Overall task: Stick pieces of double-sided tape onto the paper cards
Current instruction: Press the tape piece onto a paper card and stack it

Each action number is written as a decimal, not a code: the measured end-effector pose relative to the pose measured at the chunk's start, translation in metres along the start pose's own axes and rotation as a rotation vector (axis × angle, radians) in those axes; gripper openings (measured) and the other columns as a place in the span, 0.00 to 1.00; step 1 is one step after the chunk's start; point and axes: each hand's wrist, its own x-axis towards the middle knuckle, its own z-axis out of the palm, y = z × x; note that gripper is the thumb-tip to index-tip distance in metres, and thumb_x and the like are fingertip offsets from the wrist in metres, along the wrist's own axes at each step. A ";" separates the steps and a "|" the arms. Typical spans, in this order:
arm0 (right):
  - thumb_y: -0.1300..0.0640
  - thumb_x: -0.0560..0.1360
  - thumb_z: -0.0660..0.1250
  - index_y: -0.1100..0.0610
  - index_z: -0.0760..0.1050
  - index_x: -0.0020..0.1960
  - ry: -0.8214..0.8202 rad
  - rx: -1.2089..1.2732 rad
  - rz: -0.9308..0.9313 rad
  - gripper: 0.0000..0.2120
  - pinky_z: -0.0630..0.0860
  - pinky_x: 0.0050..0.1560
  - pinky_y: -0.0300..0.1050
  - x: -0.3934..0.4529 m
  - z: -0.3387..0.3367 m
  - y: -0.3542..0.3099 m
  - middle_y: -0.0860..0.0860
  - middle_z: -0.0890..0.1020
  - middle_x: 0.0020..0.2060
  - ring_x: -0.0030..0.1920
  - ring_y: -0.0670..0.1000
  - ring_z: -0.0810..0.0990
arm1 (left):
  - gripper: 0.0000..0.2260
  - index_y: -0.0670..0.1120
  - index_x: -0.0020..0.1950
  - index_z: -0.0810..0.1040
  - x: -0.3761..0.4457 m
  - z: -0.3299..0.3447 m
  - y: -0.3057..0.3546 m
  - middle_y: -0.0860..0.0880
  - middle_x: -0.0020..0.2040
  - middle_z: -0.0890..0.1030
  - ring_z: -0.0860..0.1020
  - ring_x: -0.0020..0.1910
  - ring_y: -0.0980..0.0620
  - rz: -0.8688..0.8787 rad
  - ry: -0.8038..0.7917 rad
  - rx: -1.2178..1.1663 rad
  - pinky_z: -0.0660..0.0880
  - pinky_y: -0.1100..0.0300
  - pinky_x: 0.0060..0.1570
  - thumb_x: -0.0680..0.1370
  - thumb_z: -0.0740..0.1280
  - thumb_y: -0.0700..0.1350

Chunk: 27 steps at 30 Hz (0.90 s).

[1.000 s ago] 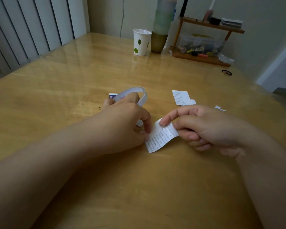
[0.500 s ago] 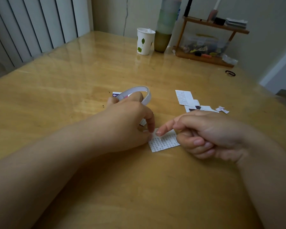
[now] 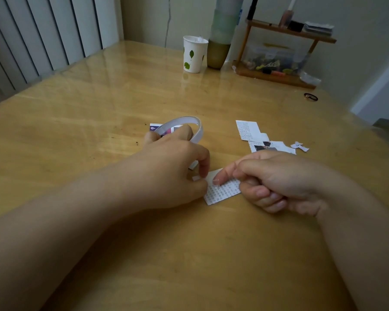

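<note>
A small printed paper card [image 3: 222, 190] lies flat on the wooden table [image 3: 99, 122] between my hands. My left hand [image 3: 175, 167] grips the white roll of double-sided tape [image 3: 194, 129], which loops over its fingers, and its index finger and thumb pinch the tape end [image 3: 195, 178] at the card's left edge. My right hand [image 3: 279, 182] has its index finger stretched out, pressing its tip on the card's upper left part. Its other fingers are curled in.
More printed cards [image 3: 248, 130] and picture cards [image 3: 270, 146] lie beyond my right hand, with paper scraps [image 3: 299, 146] beside them. A purple card [image 3: 156, 127] lies under the tape roll. A paper cup [image 3: 194, 53], a tall bottle [image 3: 222, 32], a wooden shelf [image 3: 276, 75] and a hair tie [image 3: 311, 96] stand at the far side.
The card was lifted and bent in my right hand; it now lies flat on the table. My right index finger has come down onto it, close to my left fingers.
</note>
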 end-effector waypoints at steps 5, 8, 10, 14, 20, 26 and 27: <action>0.61 0.79 0.52 0.58 0.78 0.50 -0.007 -0.008 -0.005 0.15 0.52 0.19 0.30 0.001 -0.001 0.001 0.47 0.61 0.19 0.17 0.42 0.55 | 0.12 0.57 0.44 0.71 0.001 0.006 0.005 0.59 0.41 0.62 0.64 0.42 0.67 -0.017 0.019 0.016 0.51 0.62 0.51 0.68 0.57 0.62; 0.62 0.79 0.52 0.57 0.78 0.48 -0.008 -0.008 -0.008 0.15 0.52 0.19 0.30 0.001 -0.001 0.001 0.47 0.62 0.19 0.17 0.43 0.55 | 0.15 0.56 0.42 0.70 0.001 0.008 0.008 0.58 0.40 0.62 0.65 0.42 0.61 -0.041 0.037 0.028 0.52 0.60 0.54 0.67 0.55 0.64; 0.62 0.79 0.52 0.57 0.78 0.48 -0.005 -0.008 -0.012 0.15 0.52 0.19 0.30 0.001 -0.001 0.001 0.47 0.62 0.19 0.17 0.43 0.55 | 0.14 0.55 0.41 0.69 0.002 0.010 0.008 0.58 0.40 0.62 0.65 0.41 0.58 -0.048 0.051 0.038 0.51 0.61 0.51 0.67 0.57 0.64; 0.62 0.79 0.51 0.57 0.78 0.48 0.002 -0.028 -0.027 0.16 0.52 0.19 0.31 0.002 -0.001 0.001 0.47 0.62 0.19 0.17 0.43 0.55 | 0.13 0.56 0.37 0.66 0.003 0.014 0.009 0.58 0.40 0.62 0.65 0.39 0.65 -0.066 0.064 0.005 0.50 0.62 0.48 0.66 0.60 0.64; 0.65 0.78 0.51 0.54 0.81 0.48 0.035 -0.165 -0.089 0.20 0.55 0.20 0.33 -0.001 -0.005 0.004 0.48 0.65 0.20 0.19 0.44 0.58 | 0.14 0.56 0.36 0.65 0.005 0.012 0.010 0.57 0.41 0.63 0.66 0.45 0.57 -0.168 -0.015 0.008 0.53 0.58 0.53 0.68 0.63 0.64; 0.66 0.78 0.52 0.52 0.83 0.47 0.052 -0.181 -0.098 0.21 0.56 0.21 0.33 -0.001 -0.009 0.006 0.48 0.66 0.20 0.19 0.44 0.58 | 0.14 0.56 0.38 0.68 0.010 0.008 0.012 0.57 0.41 0.64 0.65 0.49 0.53 -0.215 -0.084 -0.014 0.55 0.56 0.53 0.69 0.65 0.64; 0.66 0.78 0.52 0.53 0.83 0.46 0.059 -0.177 -0.098 0.21 0.56 0.20 0.33 -0.001 -0.009 0.006 0.48 0.66 0.20 0.19 0.44 0.58 | 0.14 0.56 0.38 0.68 0.010 0.007 0.012 0.57 0.41 0.64 0.65 0.50 0.53 -0.217 -0.090 -0.014 0.55 0.56 0.53 0.69 0.65 0.64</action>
